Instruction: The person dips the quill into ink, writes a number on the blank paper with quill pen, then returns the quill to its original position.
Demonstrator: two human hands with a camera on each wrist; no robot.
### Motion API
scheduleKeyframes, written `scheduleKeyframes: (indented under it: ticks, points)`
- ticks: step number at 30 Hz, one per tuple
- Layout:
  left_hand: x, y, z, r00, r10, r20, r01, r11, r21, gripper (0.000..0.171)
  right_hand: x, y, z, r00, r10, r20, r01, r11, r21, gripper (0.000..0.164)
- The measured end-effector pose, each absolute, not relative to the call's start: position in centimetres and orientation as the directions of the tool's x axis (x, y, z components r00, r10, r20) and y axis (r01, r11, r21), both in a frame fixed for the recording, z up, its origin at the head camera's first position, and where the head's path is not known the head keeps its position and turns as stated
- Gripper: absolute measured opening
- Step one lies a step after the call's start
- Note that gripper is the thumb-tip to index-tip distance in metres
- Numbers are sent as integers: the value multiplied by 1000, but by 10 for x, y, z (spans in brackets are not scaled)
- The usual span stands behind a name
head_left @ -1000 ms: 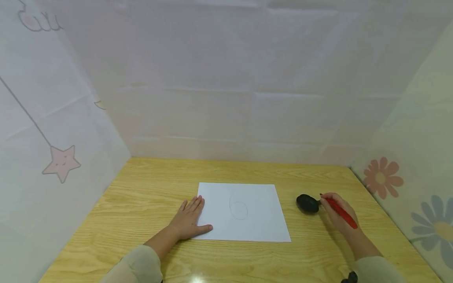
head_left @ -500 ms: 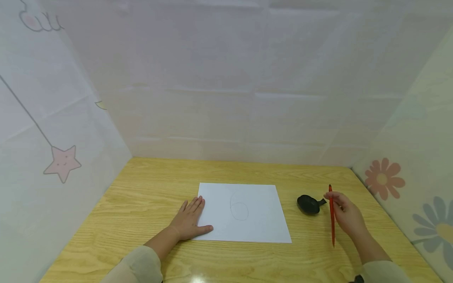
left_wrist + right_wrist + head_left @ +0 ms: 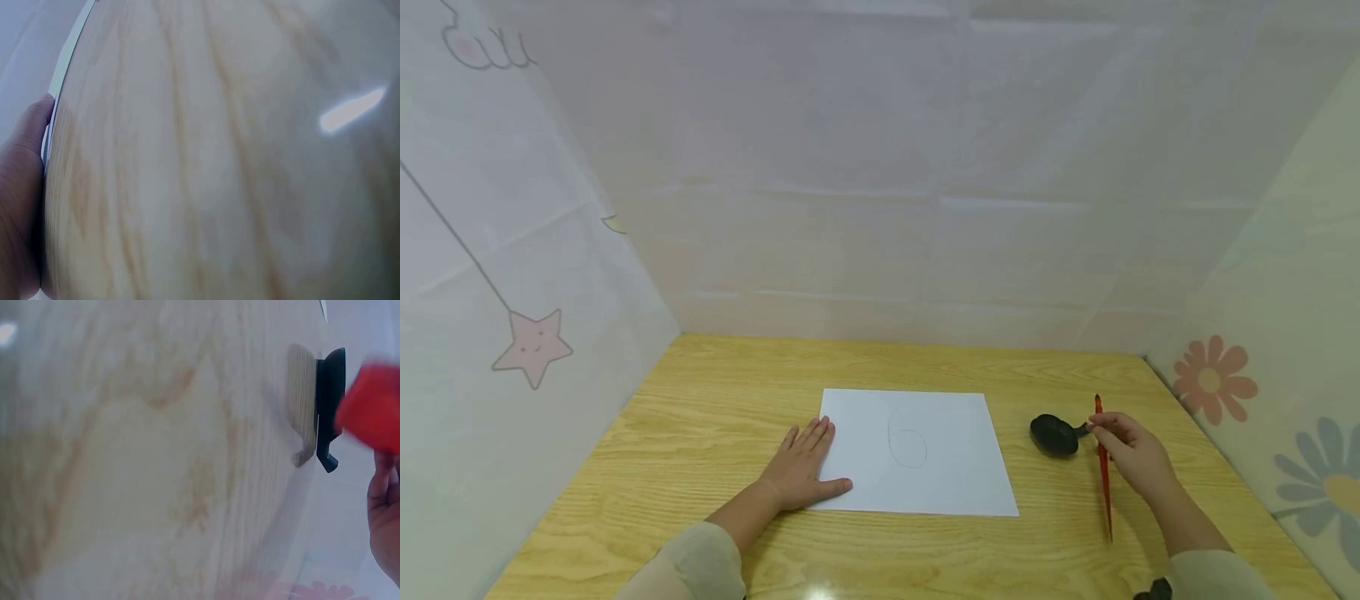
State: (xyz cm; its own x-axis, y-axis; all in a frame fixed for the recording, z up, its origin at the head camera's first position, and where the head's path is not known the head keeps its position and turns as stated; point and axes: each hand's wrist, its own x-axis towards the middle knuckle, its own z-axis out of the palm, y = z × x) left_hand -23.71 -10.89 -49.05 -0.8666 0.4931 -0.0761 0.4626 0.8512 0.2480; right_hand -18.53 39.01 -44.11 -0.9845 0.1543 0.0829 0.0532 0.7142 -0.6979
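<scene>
A white sheet of paper [image 3: 951,475] with a thin outline of the digit 6 lies mid-table. My left hand [image 3: 801,471] rests on its left side, fingers straight and thumb spread over the near corner. My right hand [image 3: 1138,457] pinches a long, slim red tool [image 3: 1104,479] with a dark far tip and a tapered near end. Up close in the right wrist view, the red tool [image 3: 375,406] is broad and blurred, so its kind is unclear. Beside those fingertips sits a small black dish [image 3: 1054,434] with a short upturned handle.
A wood-grain table [image 3: 715,417] bears everything. Pale printed cloth [image 3: 887,250] hangs along its back and both sides. Part of a dark object [image 3: 1157,590] shows by the right sleeve [image 3: 1217,575].
My right hand has moved back slightly from the dish, and the red tool has swung from slanting to nearly straight away from me, narrow side showing. The left hand stays put.
</scene>
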Motion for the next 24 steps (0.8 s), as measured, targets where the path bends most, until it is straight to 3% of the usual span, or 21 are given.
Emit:
scheduleKeyframes:
  ticks: [7,15,24]
  points:
    - [-237,-109,-490,-866,495,-71,462,847,264,100,-187,392,-445,-989,146,-9,110,699,-707,42]
    - [-238,-110,-491,-866,495,-77,460,847,268,100,-189,395,-453,-972,202,-118,224,662,-715,56]
    - [-238,-111,-493,-859,507,-62,472,835,283,101,-190,398,-460,-950,275,-144,290,621,-728,53]
